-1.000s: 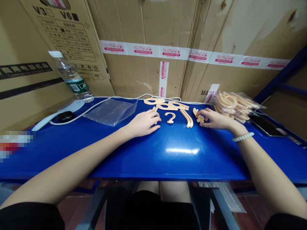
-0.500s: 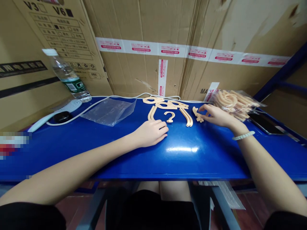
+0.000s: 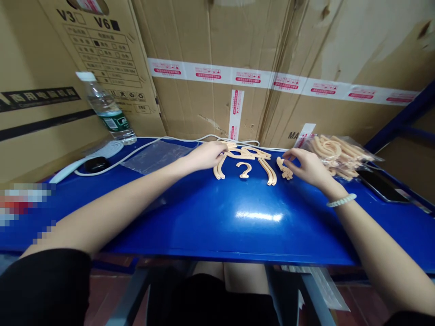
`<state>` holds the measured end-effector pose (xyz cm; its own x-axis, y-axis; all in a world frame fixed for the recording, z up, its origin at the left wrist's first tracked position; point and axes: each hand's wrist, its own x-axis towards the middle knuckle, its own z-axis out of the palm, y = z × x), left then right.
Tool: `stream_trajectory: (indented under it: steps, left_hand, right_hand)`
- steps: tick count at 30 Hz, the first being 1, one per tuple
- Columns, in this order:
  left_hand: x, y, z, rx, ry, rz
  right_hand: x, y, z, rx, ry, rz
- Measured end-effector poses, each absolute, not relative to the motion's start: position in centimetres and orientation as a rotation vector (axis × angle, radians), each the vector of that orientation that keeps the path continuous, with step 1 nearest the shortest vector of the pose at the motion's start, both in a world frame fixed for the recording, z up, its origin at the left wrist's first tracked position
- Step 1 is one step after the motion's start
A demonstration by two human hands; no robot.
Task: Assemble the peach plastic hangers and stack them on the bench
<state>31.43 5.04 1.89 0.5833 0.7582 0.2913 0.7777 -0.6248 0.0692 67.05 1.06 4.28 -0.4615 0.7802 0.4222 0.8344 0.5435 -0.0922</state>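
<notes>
My left hand [image 3: 209, 155] reaches to the back of the blue table, its fingers bent together at the edge of a flat beige hanger piece [image 3: 231, 146]; the hand hides much of that piece. Beside it lie more flat looped hanger pieces [image 3: 253, 153]. Two pairs of curved hanger arms, left [image 3: 219, 170] and right [image 3: 268, 172], flank a loose hanger hook [image 3: 244, 170]. On the right, my right hand [image 3: 304, 164] is at a cluster of small beige pieces [image 3: 286, 172], thumb and index finger apart.
Behind my right hand sits a clear bag of beige hanger parts [image 3: 335, 151], with a phone [image 3: 384, 184] beside it. A flat plastic bag [image 3: 152, 156], water bottle [image 3: 113, 120], black mouse [image 3: 96, 165] and white cable [image 3: 163, 138] are on the left. Cardboard boxes [image 3: 204, 104] stand behind.
My left hand has moved from the table in front of the left curved arms back to the flat hanger pieces. My right hand stays by the small pieces. The view has shifted slightly.
</notes>
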Motion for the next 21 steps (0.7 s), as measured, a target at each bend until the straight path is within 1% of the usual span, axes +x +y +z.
stream_trajectory:
  steps: [4, 8, 13, 17, 21]
  left_hand:
    - [30.2, 11.1, 2.1, -2.677, -1.502, -0.333]
    - [29.5, 14.6, 1.6, -2.749, -1.476, -0.194]
    - [29.2, 16.0, 0.7, -2.802, -1.403, -0.11]
    - [28.9, 16.0, 0.5, -2.769, -1.357, -0.155]
    - [28.8, 15.1, 1.2, -2.731, -1.268, -0.214]
  right_hand:
    - [67.1, 0.9, 4.2, -1.269, -2.408, -0.15]
    - [67.3, 1.0, 4.1, -1.238, -2.425, -0.148]
    - [67.3, 0.9, 4.3, -1.213, -2.436, -0.156]
    - [67.4, 0.9, 4.4, -1.212, -2.423, -0.165]
    - [67.5, 0.7, 4.5, -1.214, -2.41, -0.153]
